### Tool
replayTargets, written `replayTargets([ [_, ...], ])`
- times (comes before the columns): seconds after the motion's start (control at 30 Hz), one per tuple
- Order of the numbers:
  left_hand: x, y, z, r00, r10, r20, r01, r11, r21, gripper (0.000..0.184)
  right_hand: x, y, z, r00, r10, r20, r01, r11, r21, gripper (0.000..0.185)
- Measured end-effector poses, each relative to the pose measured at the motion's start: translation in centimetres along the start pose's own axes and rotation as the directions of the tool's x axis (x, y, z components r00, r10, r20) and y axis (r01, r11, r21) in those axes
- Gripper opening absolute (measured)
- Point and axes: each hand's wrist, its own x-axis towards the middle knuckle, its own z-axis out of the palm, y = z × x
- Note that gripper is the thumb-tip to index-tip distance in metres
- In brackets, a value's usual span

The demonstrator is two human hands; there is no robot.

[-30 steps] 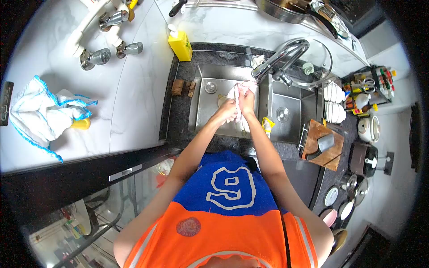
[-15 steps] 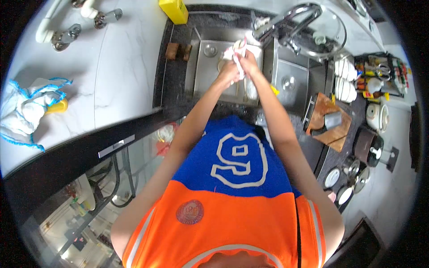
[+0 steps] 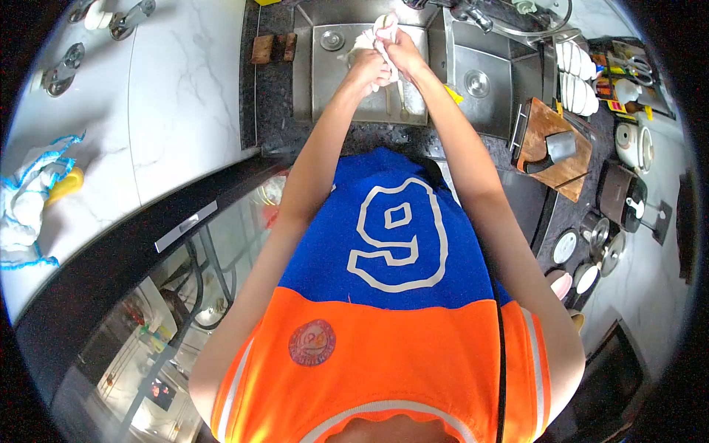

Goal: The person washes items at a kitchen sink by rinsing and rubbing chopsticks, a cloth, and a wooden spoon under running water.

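Observation:
Over the left basin of the steel sink (image 3: pixel 325 81), both my hands are closed around a white cloth (image 3: pixel 385 28) with some reddish marks. My left hand (image 3: pixel 369 69) grips its lower part on the left. My right hand (image 3: pixel 405 56) holds it on the right, slightly higher. The cloth is bunched and twisted between them, and one end sticks up above my fingers. Below the hands, a spoon-like utensil (image 3: pixel 403 107) lies on the basin floor. A pale round edge shows behind my left hand, mostly hidden.
A faucet (image 3: pixel 473 13) reaches in above the second basin (image 3: pixel 478 103). To the right, a cleaver (image 3: pixel 560 146) lies on a wooden cutting board (image 3: pixel 543 122), near stacked white bowls (image 3: pixel 577 96). Brown blocks (image 3: pixel 263 49) sit left of the sink. A blue-edged cloth (image 3: pixel 26 199) lies far left.
The camera view has shifted, so the sink and counter appear higher in the picture. Both hands stay closed on the cloth, which has changed shape slightly between them.

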Motion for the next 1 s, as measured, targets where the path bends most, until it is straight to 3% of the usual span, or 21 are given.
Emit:
replayTargets([
  [0.1,-0.2,-1.1,-0.1,0.998,0.062,0.007,-0.062,0.997,0.046,0.017,0.1,0.4,-0.3,0.998,0.06,0.035,-0.058,0.996,-0.062,0.027],
  [0.13,-0.4,-1.4,-0.1,0.996,0.093,0.012,-0.094,0.993,0.066,0.018,0.3,0.2,0.0,1.0,-0.007,-0.02,0.002,0.973,-0.232,0.026],
  [0.17,-0.3,-1.5,0.0,0.996,0.09,0.014,-0.091,0.993,0.069,0.018,0.4,0.0,0.1,1.0,-0.006,-0.024,0.0,0.973,-0.23,0.026],
  [0.23,-0.2,-1.7,0.2,0.997,0.058,-0.045,-0.059,0.998,-0.017,0.017,0.6,-1.1,-0.1,0.99,0.002,-0.139,-0.095,0.74,-0.666,0.038],
  [0.27,-0.1,-1.5,-0.1,0.998,0.061,0.027,-0.061,0.998,0.01,0.016,0.4,-1.8,0.0,0.985,-0.032,-0.168,-0.097,0.708,-0.7,0.051],
  [0.37,0.0,-1.2,-0.5,0.999,0.015,0.045,-0.017,0.999,0.035,0.017,0.5,-1.9,0.4,0.98,-0.062,-0.191,-0.1,0.673,-0.733,0.055],
  [0.43,0.6,-1.0,-0.7,1.0,-0.001,0.021,0.001,1.0,0.001,0.018,0.7,-1.5,0.4,0.985,0.011,-0.171,-0.137,0.652,-0.746,0.049],
  [0.5,0.2,-0.4,-0.3,1.0,-0.02,-0.002,0.02,0.999,-0.034,0.019,1.1,1.0,0.4,0.992,-0.067,-0.109,0.024,0.935,-0.355,0.034],
  [0.53,-0.3,0.2,0.1,0.999,-0.003,-0.049,0.004,0.999,0.032,0.02,0.9,0.8,0.9,0.997,0.013,-0.078,-0.017,0.999,-0.05,0.024],
  [0.57,-0.6,0.6,0.4,0.995,0.021,-0.095,-0.011,0.995,0.099,0.021,0.7,0.4,0.9,0.997,0.013,-0.076,-0.017,0.999,-0.05,0.024],
  [0.63,-0.3,0.0,0.7,0.991,0.08,-0.103,-0.071,0.994,0.086,0.021,0.3,-0.6,0.5,0.981,0.191,-0.019,-0.187,0.974,0.128,0.021],
  [0.67,-0.6,-0.3,0.9,0.99,0.084,-0.109,-0.073,0.992,0.102,0.021,0.9,0.3,0.3,0.991,0.136,-0.015,-0.136,0.991,-0.01,0.025],
  [0.7,-0.8,-0.6,1.1,0.99,0.085,-0.113,-0.072,0.99,0.117,0.021,1.1,0.6,0.0,0.991,0.136,-0.018,-0.136,0.991,-0.007,0.025],
  [0.73,-0.8,-0.7,1.3,0.992,0.093,-0.08,-0.089,0.995,0.048,0.02,1.3,-0.1,-0.2,0.988,0.124,-0.095,-0.147,0.944,-0.296,0.03],
  [0.77,-0.7,-0.7,1.4,0.993,0.091,-0.076,-0.087,0.995,0.05,0.02,1.4,-0.8,-0.4,0.982,0.092,-0.164,-0.17,0.813,-0.558,0.036],
  [0.8,-0.7,-0.7,1.5,0.995,0.081,-0.061,-0.078,0.995,0.054,0.018,1.3,-1.4,-0.4,0.968,0.088,-0.235,-0.222,0.737,-0.639,0.047],
  [0.9,-0.5,-0.4,1.0,0.999,0.045,-0.02,-0.044,0.997,0.066,0.016,0.9,-2.2,-0.3,0.962,0.054,-0.268,-0.232,0.68,-0.696,0.047],
  [0.97,0.2,-0.2,0.8,1.0,0.015,0.005,-0.016,0.997,0.071,0.015,1.1,-2.3,-0.7,0.974,0.099,-0.205,-0.218,0.663,-0.716,0.042],
  [1.0,0.5,-0.2,0.7,1.0,-0.002,-0.006,0.002,1.0,-0.018,0.014,0.9,-1.5,-0.6,0.986,0.08,-0.149,-0.15,0.819,-0.554,0.038],
])
